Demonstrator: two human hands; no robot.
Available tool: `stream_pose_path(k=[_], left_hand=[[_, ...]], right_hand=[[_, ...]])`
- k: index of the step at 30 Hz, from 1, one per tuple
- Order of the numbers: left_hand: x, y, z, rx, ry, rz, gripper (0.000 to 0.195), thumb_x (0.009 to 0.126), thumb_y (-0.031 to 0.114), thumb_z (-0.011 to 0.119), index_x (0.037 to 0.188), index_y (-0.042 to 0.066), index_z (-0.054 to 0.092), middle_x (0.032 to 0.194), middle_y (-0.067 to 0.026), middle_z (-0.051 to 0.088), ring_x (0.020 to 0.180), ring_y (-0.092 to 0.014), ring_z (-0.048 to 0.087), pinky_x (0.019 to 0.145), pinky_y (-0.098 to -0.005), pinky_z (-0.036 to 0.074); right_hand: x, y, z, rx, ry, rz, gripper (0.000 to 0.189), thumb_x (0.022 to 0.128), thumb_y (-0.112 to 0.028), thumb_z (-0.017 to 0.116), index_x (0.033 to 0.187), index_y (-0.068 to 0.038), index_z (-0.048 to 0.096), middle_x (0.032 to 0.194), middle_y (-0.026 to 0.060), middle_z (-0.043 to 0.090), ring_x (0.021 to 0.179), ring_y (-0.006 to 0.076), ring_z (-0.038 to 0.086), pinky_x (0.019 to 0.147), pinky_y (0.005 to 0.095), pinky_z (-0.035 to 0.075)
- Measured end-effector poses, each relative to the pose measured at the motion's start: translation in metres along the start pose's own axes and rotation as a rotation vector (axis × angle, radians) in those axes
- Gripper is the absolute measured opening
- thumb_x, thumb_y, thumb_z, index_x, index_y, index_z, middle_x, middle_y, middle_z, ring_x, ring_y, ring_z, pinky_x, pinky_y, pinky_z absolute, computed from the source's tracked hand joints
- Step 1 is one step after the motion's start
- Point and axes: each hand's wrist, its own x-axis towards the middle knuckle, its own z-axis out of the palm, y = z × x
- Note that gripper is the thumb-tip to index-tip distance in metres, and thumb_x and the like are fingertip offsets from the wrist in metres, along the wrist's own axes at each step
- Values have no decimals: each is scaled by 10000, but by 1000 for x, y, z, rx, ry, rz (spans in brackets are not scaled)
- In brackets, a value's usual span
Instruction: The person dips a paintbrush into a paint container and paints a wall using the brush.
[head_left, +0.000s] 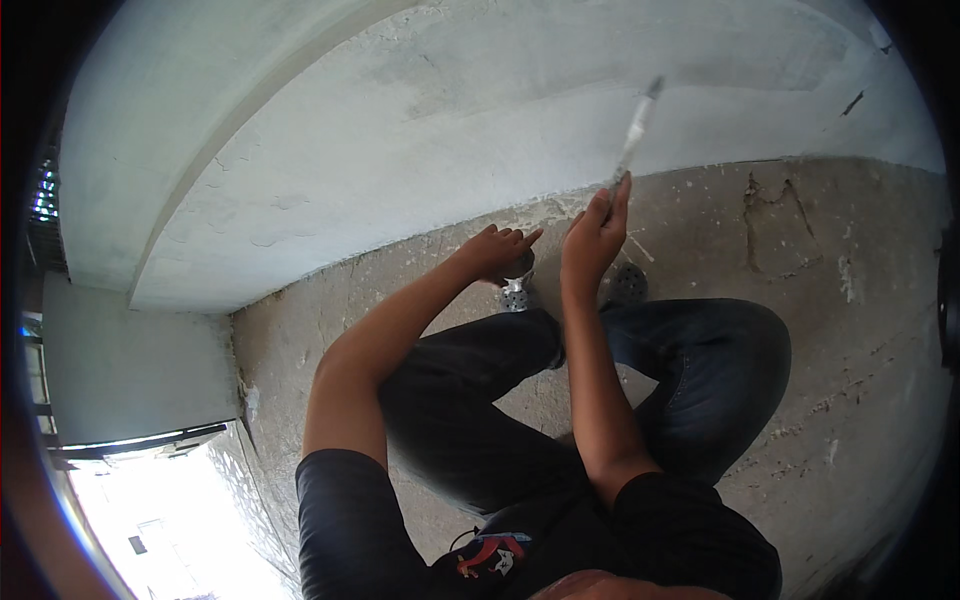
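Note:
My right hand (598, 236) grips the handle end of a paintbrush (637, 127). The brush is blurred and slants up and away over the pale wall (480, 142), its dark tip close to or against the surface; contact cannot be told. My left hand (491, 253) is curled around a small dark container (523, 264), largely hidden by the fingers, with one finger pointing out. White smears show just under it. Below that hand is the toe of a perforated clog (515, 300); a second clog (628, 281) shows right of my right wrist.
A rough concrete floor (840, 300) with cracks and pale splashes meets the wall's foot. A curved ledge (247, 97) runs along the wall at upper left. Bright daylight enters through an opening (157, 517) at lower left. My bent knees (720, 360) flank the right forearm.

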Motion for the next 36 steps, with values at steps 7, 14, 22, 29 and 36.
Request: stream_pose_path(k=[7,14,22,29,36], left_hand=[[-3,-41,94,-358,364,94,1168,631,401,938,1574,106,316,1301,-126,609,1246,-293,586,1015,-450,488],[9,-24,59,-40,22,25,1214,621,396,944,1588,102,271,1268,-118,621,1219,-279,601,997,-440,498],[-3,-2,0,67,-62,-17,1389,564,434,963,1616,80,127,1241,-109,629,1161,-259,630,928,-413,530],[-1,-3,5,-15,-49,-23,1407,565,387,968,1620,93,85,1250,-141,612,1118,-304,649,967,-450,521],[-1,-11,32,46,-136,25,1091,608,369,943,1529,166,395,1403,-112,571,1282,-315,567,1048,-477,481]], right_hand=[[-64,-6,25,-224,-857,-6,481,1004,-253,545,1475,-155,531,1249,264,665,1108,399,670,1057,446,463],[-49,13,16,-418,-761,-163,428,981,-218,577,1399,-136,611,1168,254,699,1079,400,684,979,451,512],[52,9,-41,-230,-54,-168,428,1026,-185,565,1414,-5,568,1183,215,715,986,274,718,869,376,544],[60,9,-51,-224,-181,-3,447,1031,-190,546,1439,-7,538,1259,238,681,1107,299,699,914,380,531],[-1,-30,-13,-301,-953,235,399,1010,-247,578,1384,-122,631,1201,207,716,1112,193,683,914,337,522]])
